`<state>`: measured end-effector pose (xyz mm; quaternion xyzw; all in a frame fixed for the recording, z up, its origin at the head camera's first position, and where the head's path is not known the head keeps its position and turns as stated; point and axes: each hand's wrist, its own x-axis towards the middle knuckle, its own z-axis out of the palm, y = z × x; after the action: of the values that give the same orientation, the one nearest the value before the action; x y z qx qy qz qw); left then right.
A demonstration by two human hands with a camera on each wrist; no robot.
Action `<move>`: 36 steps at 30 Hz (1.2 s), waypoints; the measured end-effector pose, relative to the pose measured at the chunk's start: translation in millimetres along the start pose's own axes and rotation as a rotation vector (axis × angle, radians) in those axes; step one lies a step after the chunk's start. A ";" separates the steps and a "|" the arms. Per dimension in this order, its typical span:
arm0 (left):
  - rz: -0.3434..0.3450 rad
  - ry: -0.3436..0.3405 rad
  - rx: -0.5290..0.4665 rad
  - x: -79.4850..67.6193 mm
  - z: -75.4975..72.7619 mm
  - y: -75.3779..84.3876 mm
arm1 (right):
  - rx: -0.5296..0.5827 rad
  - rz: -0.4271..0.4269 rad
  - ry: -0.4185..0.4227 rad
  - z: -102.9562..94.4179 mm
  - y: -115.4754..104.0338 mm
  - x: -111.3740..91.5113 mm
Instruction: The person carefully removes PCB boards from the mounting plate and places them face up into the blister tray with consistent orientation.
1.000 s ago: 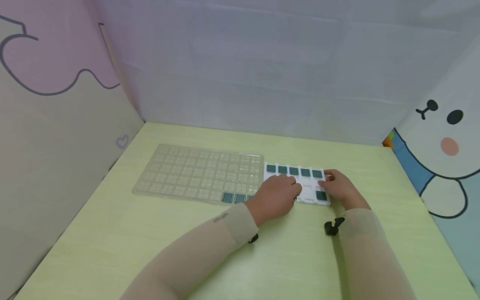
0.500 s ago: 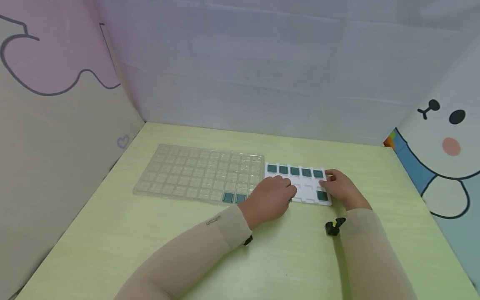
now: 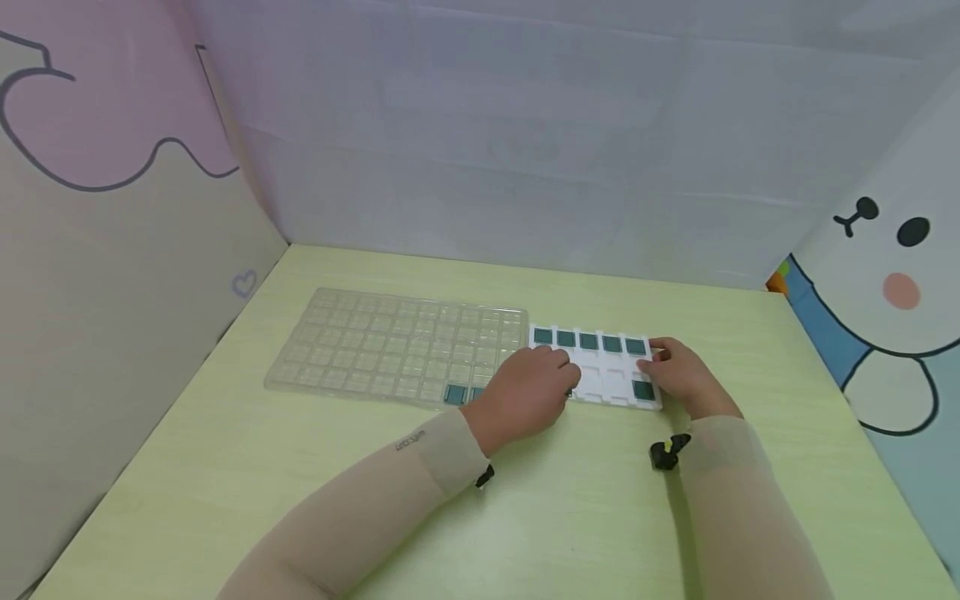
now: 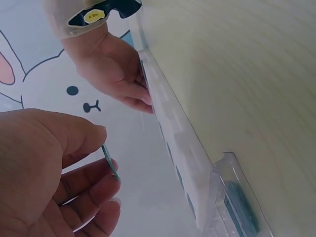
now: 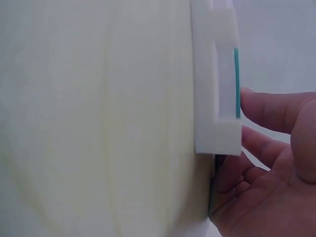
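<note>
My left hand (image 3: 525, 387) hovers over the left part of a white tray (image 3: 613, 385). Between thumb and fingertips it pinches a thin green square chip (image 4: 109, 161), seen edge-on in the left wrist view; its face is hidden. At the tray's right end, my right hand (image 3: 681, 379) holds the edge, thumb near a seated green chip (image 5: 237, 83) in the right wrist view. Several dark green chips (image 3: 588, 342) fill the tray's back row, and one chip (image 3: 642, 390) sits at its front right corner. My left hand covers part of the tray.
A clear plastic tray (image 3: 367, 340) of many small pockets lies against the white tray's left side. In its front row are green chips (image 3: 455, 394), partly covered by my left hand. The pale table (image 3: 585, 517) meets a cloth wall (image 3: 480, 150) behind.
My left hand has moved left across the white tray with the chip, uncovering front pockets there. My right hand and both trays have stayed in place.
</note>
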<state>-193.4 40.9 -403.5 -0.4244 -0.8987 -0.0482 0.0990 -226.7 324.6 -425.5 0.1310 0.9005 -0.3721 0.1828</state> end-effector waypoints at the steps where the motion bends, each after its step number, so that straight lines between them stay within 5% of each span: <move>1: -0.002 -0.004 -0.003 -0.8 0.0 -0.6 | 0.001 0.000 0.000 0.1 -0.1 0.1; 36: -0.096 0.045 -0.092 -41.2 -14.6 -35.4 | -0.018 -0.006 0.001 0.8 0.8 2.5</move>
<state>-193.1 -15.1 -398.4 -0.3838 -0.9124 -0.1035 0.0971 -228.5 324.8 -427.7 0.1268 0.9042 -0.3647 0.1825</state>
